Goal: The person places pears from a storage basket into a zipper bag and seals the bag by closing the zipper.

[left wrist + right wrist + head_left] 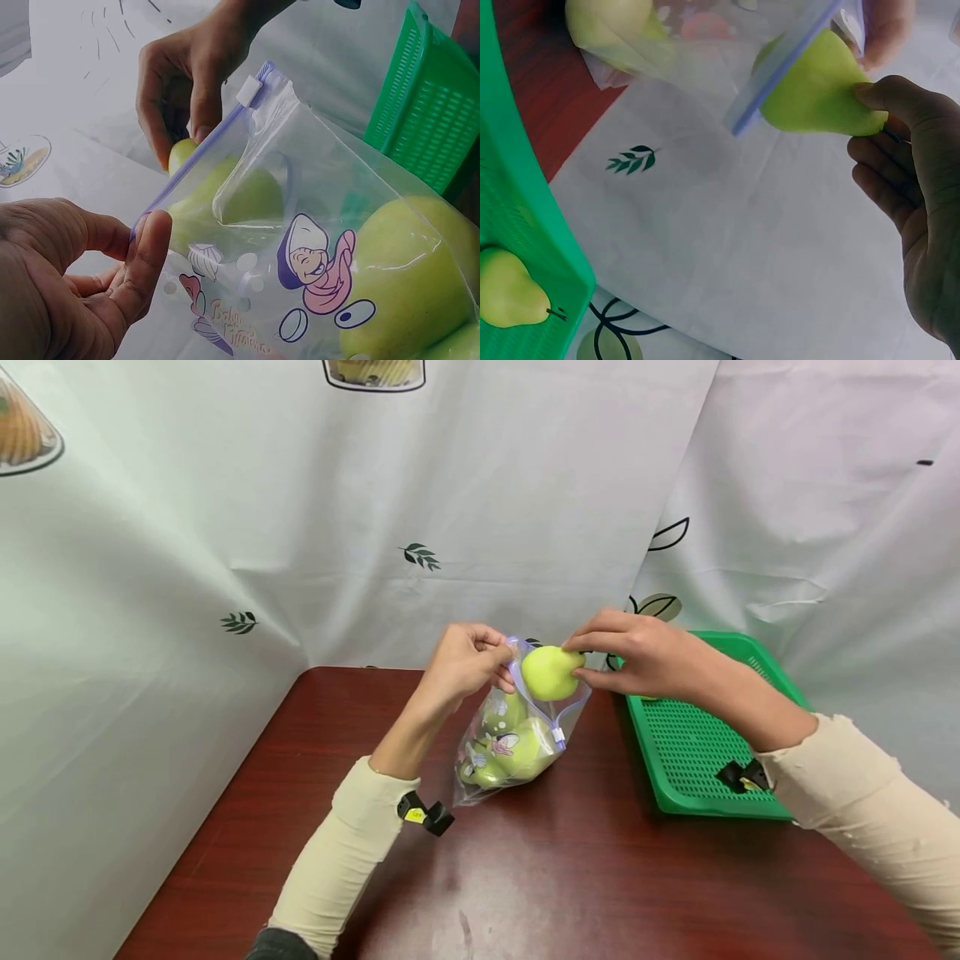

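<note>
My left hand [468, 664] pinches the purple-edged mouth of a clear zip bag [247, 262] printed with cartoon figures. Several green pears [517, 747] lie inside the bag's lower part. In my right hand [637, 652] is another pear [551, 672], gripped by its narrow stem end between thumb and fingers. Its round end is in the bag's opening, partly past the purple edge [787, 64] in the right wrist view. A white slider [250, 91] sits on the zip track near one corner.
A green plastic basket [678, 760] stands to the right, under my right forearm. One pear [510, 289] lies in it. The reddish-brown table [360, 718] meets a pale printed cloth [487, 510] at its back and left.
</note>
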Motion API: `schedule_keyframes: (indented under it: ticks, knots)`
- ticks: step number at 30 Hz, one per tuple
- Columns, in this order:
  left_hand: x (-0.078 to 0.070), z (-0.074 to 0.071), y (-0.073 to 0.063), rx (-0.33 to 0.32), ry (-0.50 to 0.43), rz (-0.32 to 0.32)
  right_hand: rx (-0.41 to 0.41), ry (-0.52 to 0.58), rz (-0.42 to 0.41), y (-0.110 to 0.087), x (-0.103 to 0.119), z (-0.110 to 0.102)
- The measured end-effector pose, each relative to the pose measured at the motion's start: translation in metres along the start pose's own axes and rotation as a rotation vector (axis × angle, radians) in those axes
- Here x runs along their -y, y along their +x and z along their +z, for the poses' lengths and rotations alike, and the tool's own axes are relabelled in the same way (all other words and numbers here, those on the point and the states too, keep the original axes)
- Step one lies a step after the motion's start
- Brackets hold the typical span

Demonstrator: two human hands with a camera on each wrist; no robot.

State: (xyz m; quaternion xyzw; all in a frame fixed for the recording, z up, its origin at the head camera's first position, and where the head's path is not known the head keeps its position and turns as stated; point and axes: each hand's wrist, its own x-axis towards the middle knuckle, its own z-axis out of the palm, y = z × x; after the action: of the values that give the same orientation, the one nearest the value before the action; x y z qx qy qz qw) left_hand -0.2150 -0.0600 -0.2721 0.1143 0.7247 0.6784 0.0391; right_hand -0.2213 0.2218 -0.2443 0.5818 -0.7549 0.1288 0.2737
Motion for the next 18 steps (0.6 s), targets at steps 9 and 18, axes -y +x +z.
schedule_keyframes:
  ticks: [9,18]
  knots:
    - [0.000,0.000,-0.002,0.005,-0.005,0.008,0.042,0.043,0.024,0.002,0.005,0.012]
    - [0.001,-0.001,-0.002,0.008,0.011,0.016,0.059,0.026,0.035,0.004,0.005,0.020]
